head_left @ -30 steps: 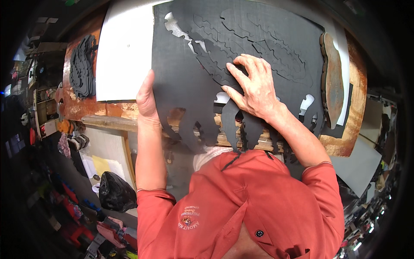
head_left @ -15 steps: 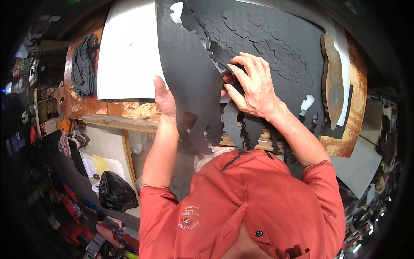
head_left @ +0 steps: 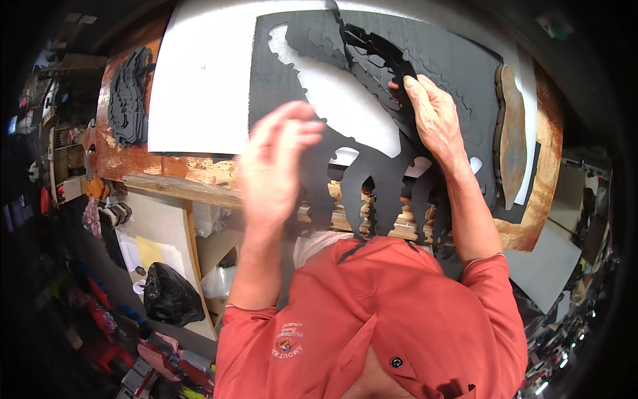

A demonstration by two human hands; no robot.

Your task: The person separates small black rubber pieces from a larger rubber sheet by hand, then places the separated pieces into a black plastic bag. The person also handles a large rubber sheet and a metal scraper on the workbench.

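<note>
A dark grey sheet (head_left: pixel 269 86) with notched shapes cut in it lies on the table. A long curved opening in it shows the white surface (head_left: pixel 345 106) below. My right hand (head_left: pixel 435 120) pinches a dark notched cut-out piece (head_left: pixel 382 50) between thumb and fingers, tilted up over the sheet's right part. My left hand (head_left: pixel 276 159) is blurred by motion over the sheet's near left part. Its fingers stretch rightward, half bent, with nothing visible in them. Dark strips with jagged edges (head_left: pixel 359 189) hang from the sheet over the table's near edge.
A stack of dark notched pieces (head_left: pixel 129 96) lies at the table's left, beside a white sheet (head_left: pixel 199 86). A brownish curved template (head_left: pixel 512 133) rests at the right. A wooden rail (head_left: pixel 183 189) borders the near edge; a black plastic bag (head_left: pixel 171 292) sits lower left.
My right hand has moved right, lifting the notched piece with it. The dark flap on the left no longer covers the white surface. My left hand has come in over the sheet.
</note>
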